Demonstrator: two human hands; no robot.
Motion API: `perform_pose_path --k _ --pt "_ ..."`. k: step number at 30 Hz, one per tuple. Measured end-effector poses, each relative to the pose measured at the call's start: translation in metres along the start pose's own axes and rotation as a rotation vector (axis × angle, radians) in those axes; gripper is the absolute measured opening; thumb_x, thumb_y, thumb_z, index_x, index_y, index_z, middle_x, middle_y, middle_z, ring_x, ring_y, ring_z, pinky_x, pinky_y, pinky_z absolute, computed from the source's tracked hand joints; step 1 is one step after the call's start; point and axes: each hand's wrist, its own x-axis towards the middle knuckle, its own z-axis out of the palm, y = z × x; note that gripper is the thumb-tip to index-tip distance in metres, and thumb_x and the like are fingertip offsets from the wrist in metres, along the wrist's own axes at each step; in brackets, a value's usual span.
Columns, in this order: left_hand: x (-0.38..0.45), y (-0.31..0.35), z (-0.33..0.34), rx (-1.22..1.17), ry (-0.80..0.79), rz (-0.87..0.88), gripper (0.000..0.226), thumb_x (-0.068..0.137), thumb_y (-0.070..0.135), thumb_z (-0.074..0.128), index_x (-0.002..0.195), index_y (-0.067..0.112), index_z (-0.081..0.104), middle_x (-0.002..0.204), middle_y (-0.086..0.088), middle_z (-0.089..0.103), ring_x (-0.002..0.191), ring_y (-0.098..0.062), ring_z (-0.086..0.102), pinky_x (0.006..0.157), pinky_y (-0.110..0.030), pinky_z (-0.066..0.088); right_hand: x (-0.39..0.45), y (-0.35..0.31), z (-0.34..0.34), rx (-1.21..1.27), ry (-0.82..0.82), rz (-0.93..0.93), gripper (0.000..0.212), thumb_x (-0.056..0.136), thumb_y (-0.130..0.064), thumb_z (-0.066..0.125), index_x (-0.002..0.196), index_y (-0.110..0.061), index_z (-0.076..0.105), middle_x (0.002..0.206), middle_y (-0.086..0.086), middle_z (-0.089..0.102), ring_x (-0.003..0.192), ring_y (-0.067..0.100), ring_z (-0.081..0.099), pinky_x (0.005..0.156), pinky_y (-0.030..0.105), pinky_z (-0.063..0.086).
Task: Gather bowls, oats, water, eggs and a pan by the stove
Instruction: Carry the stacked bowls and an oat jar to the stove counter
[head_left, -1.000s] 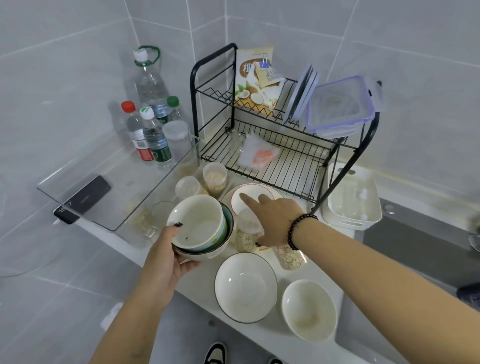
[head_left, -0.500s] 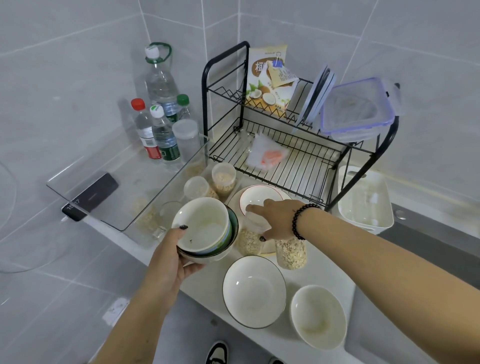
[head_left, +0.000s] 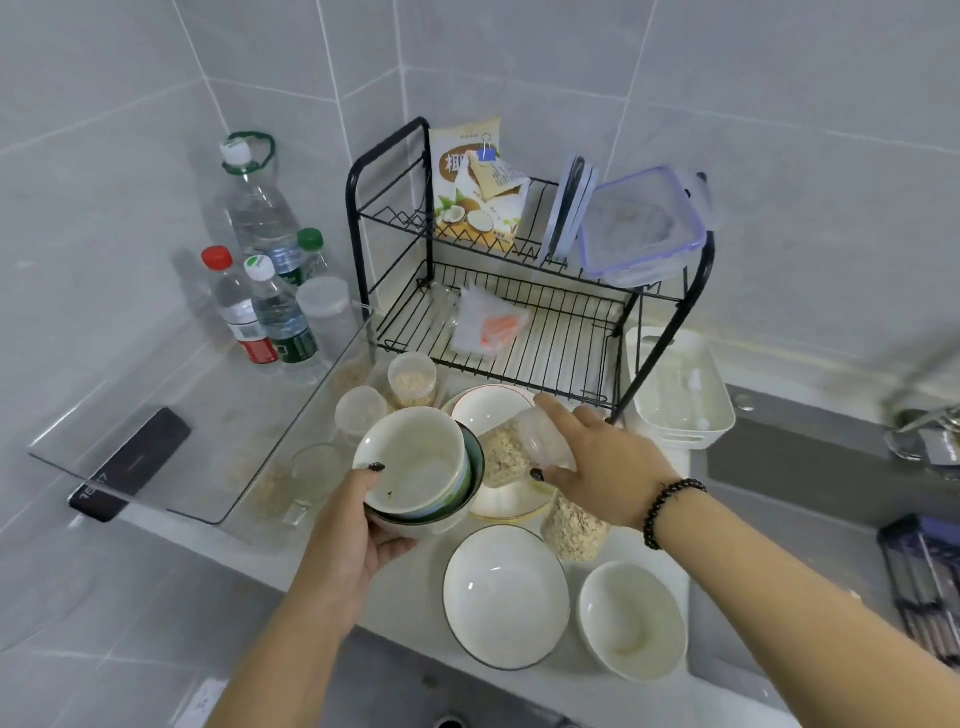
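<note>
My left hand (head_left: 353, 530) holds a stack of bowls (head_left: 415, 462), white inside, lifted just above the counter. My right hand (head_left: 597, 457) grips a clear plastic jar of oats (head_left: 514, 454), tilted on its side over a red-rimmed white bowl (head_left: 483, 410). More oat jars stand around: one by my right wrist (head_left: 574, 530), one at the rack's foot (head_left: 413, 382), and a lidded one (head_left: 358, 408). Two empty white bowls, a wide one (head_left: 506, 595) and a smaller one (head_left: 631, 618), sit at the counter's front edge. Water bottles (head_left: 275, 312) stand in the left corner.
A black two-tier dish rack (head_left: 530, 312) holds a food packet, lids, a plastic box and a bag. A clear tray (head_left: 156, 447) with a dark phone (head_left: 130, 462) lies left. A white basket (head_left: 680, 395) sits beside the sink (head_left: 810, 467) at right.
My right hand has closed on the oat jar and lifted it off the counter, tipping it sideways. The left hand keeps the bowl stack almost still.
</note>
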Motion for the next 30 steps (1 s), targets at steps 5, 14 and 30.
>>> perform_pose_path --k 5,14,30 --pt "0.006 0.004 0.013 0.070 -0.106 -0.040 0.016 0.096 0.026 0.050 0.103 0.016 0.061 0.088 -0.005 0.068 0.077 -0.020 0.065 0.066 -0.037 0.053 -0.035 0.002 0.007 0.100 0.081 0.169 0.076 0.094 -0.047 0.046 0.152 -0.033 -0.001 0.137 0.002 0.042 0.101 0.026 0.063 0.080 0.037 0.052" --pt "0.004 -0.021 0.067 0.250 -0.372 -0.137 0.015 0.095 0.025 0.051 0.101 0.020 0.064 0.100 -0.006 0.071 0.093 -0.024 0.067 0.076 -0.041 0.054 -0.125 0.021 0.016 0.140 0.192 0.524 0.075 0.094 -0.052 0.046 0.151 -0.036 -0.001 0.131 -0.001 0.045 0.087 0.024 0.064 0.067 0.036 0.053" --pt "-0.118 -0.112 0.154 0.533 -0.816 -0.211 0.021 0.097 0.027 0.045 0.108 0.020 0.063 0.117 -0.009 0.067 0.108 -0.027 0.065 0.086 -0.046 0.055 -0.333 0.046 0.037 0.161 0.276 1.002 0.075 0.093 -0.052 0.048 0.150 -0.035 0.002 0.134 -0.001 0.045 0.087 0.022 0.063 0.066 0.035 0.054"
